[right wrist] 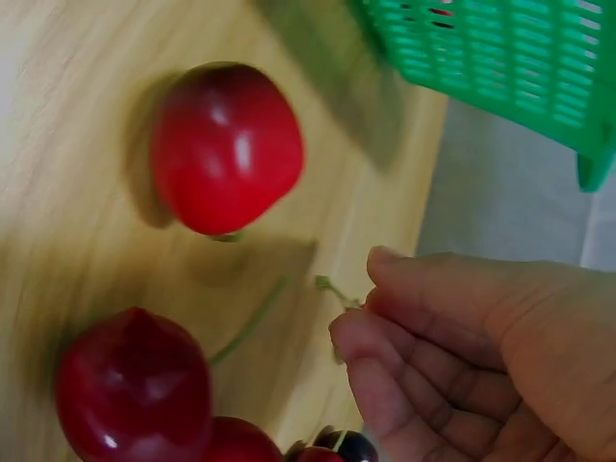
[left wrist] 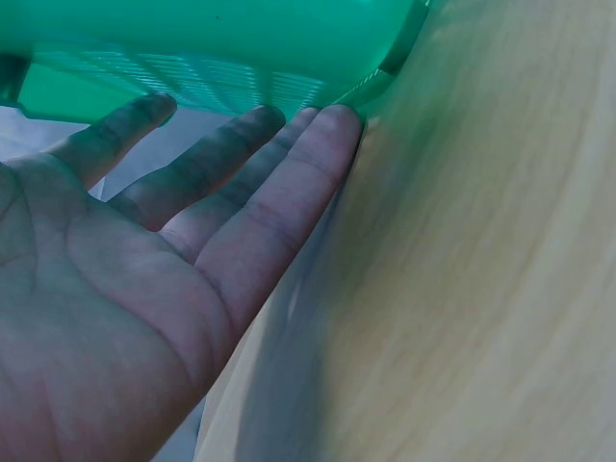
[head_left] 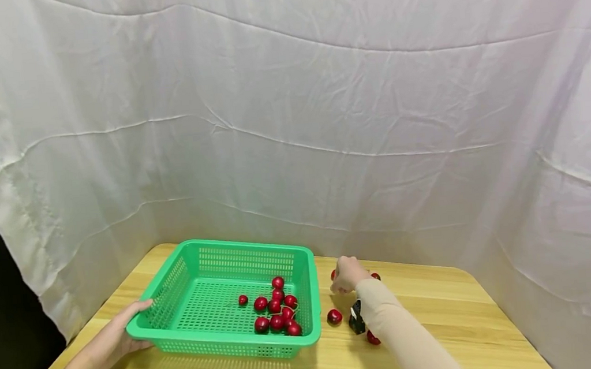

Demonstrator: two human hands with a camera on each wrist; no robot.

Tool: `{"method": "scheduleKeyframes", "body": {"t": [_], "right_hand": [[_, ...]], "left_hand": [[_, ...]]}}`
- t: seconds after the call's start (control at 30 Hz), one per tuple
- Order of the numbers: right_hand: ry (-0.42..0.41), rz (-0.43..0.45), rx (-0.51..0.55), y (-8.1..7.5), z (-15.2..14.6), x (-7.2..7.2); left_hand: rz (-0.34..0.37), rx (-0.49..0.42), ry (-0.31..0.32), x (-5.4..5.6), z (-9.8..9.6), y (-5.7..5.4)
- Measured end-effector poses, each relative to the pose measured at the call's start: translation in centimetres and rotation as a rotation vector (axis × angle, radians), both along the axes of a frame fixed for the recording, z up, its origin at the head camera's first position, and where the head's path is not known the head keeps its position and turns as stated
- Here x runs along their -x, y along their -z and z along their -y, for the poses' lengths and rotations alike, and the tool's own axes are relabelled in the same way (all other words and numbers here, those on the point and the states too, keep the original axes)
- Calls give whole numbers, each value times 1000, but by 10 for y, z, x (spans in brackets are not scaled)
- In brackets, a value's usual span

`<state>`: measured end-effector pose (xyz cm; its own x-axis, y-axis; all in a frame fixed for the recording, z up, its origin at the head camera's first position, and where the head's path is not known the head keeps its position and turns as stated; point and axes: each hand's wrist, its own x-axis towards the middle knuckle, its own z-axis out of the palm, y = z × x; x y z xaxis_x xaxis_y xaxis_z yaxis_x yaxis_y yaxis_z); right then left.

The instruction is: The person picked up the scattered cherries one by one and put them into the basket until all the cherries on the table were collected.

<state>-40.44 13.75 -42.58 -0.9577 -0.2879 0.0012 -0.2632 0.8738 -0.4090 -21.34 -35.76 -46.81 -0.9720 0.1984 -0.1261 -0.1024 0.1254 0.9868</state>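
A green plastic basket (head_left: 235,344) with slotted walls holds several red cherries (head_left: 260,303), mostly toward its right side. My left hand (head_left: 115,342) holds the basket's near left corner, thumb over the rim. In the left wrist view its fingers (left wrist: 274,217) lie fairly straight against the outer wall. My right hand (head_left: 348,275) is over the table just right of the basket. Its thumb and forefinger pinch a thin green cherry stem (right wrist: 332,289); whether a fruit hangs on it is hidden. Close by lie a loose cherry (right wrist: 226,149) and another with its stem, a darker cherry (right wrist: 135,385).
The light wooden table (head_left: 441,312) carries more loose cherries, one cherry (head_left: 334,317) beside the basket and another cherry (head_left: 373,337) partly behind the right sleeve. A pale curtain (head_left: 321,118) hangs behind and at both sides. Each wrist wears a black camera (head_left: 356,317).
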Motion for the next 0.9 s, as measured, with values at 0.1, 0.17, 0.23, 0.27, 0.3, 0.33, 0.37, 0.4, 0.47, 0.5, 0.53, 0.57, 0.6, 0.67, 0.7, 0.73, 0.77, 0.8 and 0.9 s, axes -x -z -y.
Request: {"method": "scheduleKeyframes", "body": {"t": [0.1,0.17,0.23,0.27,0.3,0.33,0.37,0.4,0.47,0.5,0.53,0.57,0.6,0.67,0.7,0.73,0.77,0.8,0.9], "right_hand": [[10,-44,-75,5,1,3],[26,-65,-120,9,2,4],[42,-77,-150,12,3,6],[55,-76,-157,13,3,7],[67,-67,-158,15,4,9],[72,-62,-158,16,4,9],[76,-58,-156,17,4,10],[79,-56,-158,18,4,11],[81,-52,-161,19,4,11],[80,-52,-162,19,4,11],[82,-54,-169,19,4,11],[83,-57,-176,18,5,11],[83,-59,-182,18,5,10],[86,-59,-184,18,6,10],[82,-66,-190,18,6,10],[82,-65,-191,18,6,11],[81,-65,-188,18,6,11],[83,-64,-187,19,6,11],[80,-69,-187,19,5,11]], "left_hand": [[8,-4,0,0,0,-1],[14,-5,-3,0,0,-2],[17,-5,-3,0,-1,-2],[16,-6,-2,0,0,-2],[14,-6,0,0,-1,-2],[13,-9,0,0,-1,-2],[12,-10,1,0,-1,-2],[10,-11,1,0,-1,-1],[4,-11,3,0,-1,-1],[3,-10,2,0,-1,-1],[4,-9,0,0,-1,0],[3,-7,1,0,-1,0],[2,-6,1,0,-1,0],[4,-6,-2,0,-1,0],[5,-6,-3,0,0,0],[0,-5,2,0,0,0],[1,-4,0,0,0,0],[2,-5,-1,0,0,0],[5,-6,-3,0,-1,-1]]}}
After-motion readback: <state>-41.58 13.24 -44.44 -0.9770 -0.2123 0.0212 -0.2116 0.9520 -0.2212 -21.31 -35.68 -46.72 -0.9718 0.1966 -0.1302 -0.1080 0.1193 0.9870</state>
